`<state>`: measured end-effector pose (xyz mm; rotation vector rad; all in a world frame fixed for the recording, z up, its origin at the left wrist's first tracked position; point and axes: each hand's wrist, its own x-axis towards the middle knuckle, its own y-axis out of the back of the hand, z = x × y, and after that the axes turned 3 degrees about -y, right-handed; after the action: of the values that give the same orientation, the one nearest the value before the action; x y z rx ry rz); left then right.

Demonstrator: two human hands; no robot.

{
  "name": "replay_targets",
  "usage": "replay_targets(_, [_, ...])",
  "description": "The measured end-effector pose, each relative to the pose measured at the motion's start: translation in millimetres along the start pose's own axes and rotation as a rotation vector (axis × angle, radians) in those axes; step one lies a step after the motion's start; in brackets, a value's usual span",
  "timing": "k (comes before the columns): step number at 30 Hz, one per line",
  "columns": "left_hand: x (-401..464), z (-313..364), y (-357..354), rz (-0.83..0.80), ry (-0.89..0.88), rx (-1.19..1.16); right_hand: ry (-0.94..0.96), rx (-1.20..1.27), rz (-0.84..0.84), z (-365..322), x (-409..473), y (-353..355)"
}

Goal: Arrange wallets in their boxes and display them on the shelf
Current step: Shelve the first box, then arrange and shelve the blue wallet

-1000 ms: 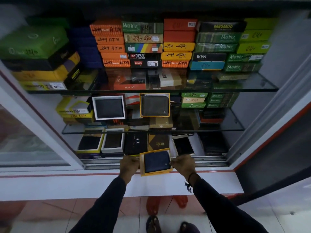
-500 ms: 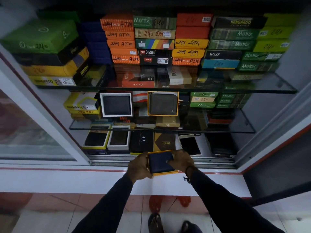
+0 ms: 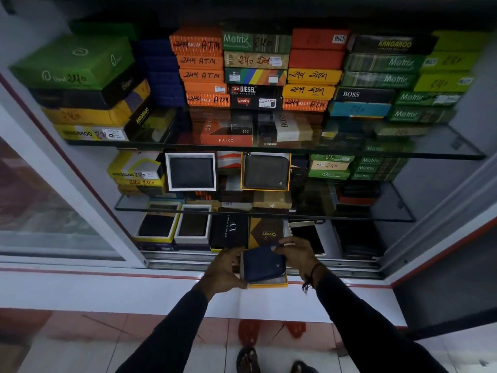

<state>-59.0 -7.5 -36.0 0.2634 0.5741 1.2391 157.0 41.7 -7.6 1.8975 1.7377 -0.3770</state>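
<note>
**Wallet display cabinet, 1 boxed item in hand**

Cabinet: white-framed, sliding glass front open, fills the view from 9 to 3 o'clock. Holds 2 glass shelves above a bottom level.

Top glass shelf, 12 o'clock: stacked closed boxes in orange, green, black, yellow and blue, several with handwritten prices. A large green box tops the stack at 10 o'clock.

Middle glass shelf, centre: 2 open display boxes stand tilted toward the viewer. White-rimmed box with black wallet at 11 o'clock of the hands; orange-rimmed box with grey zip wallet just beside it, at 12 o'clock. Small green boxes stacked at 2 o'clock.

Bottom level: 2 open boxes with dark wallets at 10 o'clock, yellow-rimmed box and white-rimmed box touching side by side. A black lid and a brown lid lie flat next to them. A phone lies at 1 o'clock of the hands.

White ledge: runs below the cabinet track, 9 to 3 o'clock.

Orange-rimmed tray: held in front of the cabinet track, over the ledge, low centre.

Navy wallet: sits in that tray, tilted, its upper edge raised.

Left hand: grip closed on the tray's left side.

Right hand: grip pinching the wallet's upper right edge; a dark band on the wrist.
</note>
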Motion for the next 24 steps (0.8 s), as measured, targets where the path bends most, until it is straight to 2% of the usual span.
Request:
replay_targets(2, [-1.7,0.5,4.2,-0.011,-0.019,-0.204,-0.066,0.133,-0.066,-3.7,-1.7,14.5])
replay_targets(4, [-4.7,5.9,8.2,-0.029,-0.022,-0.373,-0.113,0.162,-0.146,-7.2,-6.7,28.0])
replay_targets(7, [-7.7,15.4,14.8,-0.067,-0.036,-0.444,-0.153,0.227,-0.264,-9.9,-16.3,40.0])
replay_targets(10, [-11.3,22.4,11.3,-0.068,0.021,-0.667,-0.206,0.467,-0.386,-4.6,-28.5,41.8])
replay_targets(13, [-14.1,32.6,0.0,-0.104,0.086,-0.93,-0.251,0.538,-0.566,2.8,-39.5,31.1])
replay_targets(17, [-15.9,38.1,-4.6,-0.157,0.055,-1.049,-0.236,0.547,-0.615,3.0,-50.7,17.1])
replay_targets(24, [-17.1,36.0,7.3,-0.217,0.075,-1.084,-0.18,0.495,-0.669,1.7,-48.6,17.1])
